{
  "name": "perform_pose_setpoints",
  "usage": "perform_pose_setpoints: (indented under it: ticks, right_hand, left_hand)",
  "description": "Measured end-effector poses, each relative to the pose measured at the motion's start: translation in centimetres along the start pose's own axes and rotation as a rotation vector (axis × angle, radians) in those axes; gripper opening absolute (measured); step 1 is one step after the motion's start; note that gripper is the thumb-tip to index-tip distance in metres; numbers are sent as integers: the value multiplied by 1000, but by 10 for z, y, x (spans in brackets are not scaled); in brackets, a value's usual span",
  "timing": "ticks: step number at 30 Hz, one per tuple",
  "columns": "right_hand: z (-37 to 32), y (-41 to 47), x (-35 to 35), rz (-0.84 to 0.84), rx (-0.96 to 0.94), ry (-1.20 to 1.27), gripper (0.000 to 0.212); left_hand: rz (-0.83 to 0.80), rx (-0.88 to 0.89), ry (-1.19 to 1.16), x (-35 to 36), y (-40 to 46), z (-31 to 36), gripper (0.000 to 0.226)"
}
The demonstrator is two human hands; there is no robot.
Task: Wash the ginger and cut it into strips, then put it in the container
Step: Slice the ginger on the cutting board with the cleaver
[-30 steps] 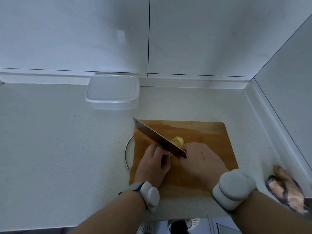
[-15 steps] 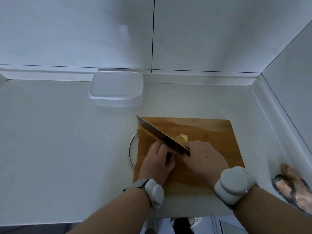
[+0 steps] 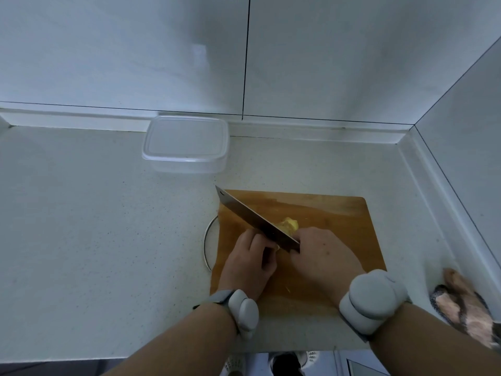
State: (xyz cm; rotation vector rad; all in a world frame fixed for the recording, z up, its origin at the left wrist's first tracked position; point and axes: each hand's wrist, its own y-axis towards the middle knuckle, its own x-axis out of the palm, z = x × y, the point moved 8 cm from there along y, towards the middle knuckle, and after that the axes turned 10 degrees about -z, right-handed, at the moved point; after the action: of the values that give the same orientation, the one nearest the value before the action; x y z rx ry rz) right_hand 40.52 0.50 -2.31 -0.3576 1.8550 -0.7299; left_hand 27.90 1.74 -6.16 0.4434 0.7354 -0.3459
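A pale speckled counter (image 3: 95, 240) carries a wooden cutting board (image 3: 339, 226); a clear lidded container (image 3: 185, 143) sits beyond it by the wall; the right hand (image 3: 322, 256) is wrapped around the handle of a cleaver (image 3: 254, 219); the left hand (image 3: 250, 263), fingers curled, pins yellow ginger (image 3: 290, 226) on the board against the blade.

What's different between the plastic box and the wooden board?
The plastic box is see-through and whitish; the wooden board is brown and solid. The box sits by the back wall with a lid on and nothing touching it; the board lies nearer the person, with the ginger, the knife and both hands on or over it. The box stands taller; the board is flat. Both are rectangles with rounded corners, resting on the counter.
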Motion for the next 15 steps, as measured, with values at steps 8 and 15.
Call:
perform_pose_setpoints:
  ticks: [8, 15]
  right_hand:
    - [-1, 5, 7, 18, 6, 0, 16]
    - [-4, 7, 9, 36, 5, -36, 15]
  left_hand:
    - [4, -1, -1, 1, 0, -1, 14]
    - [14, 2, 5, 0, 0, 0, 13]
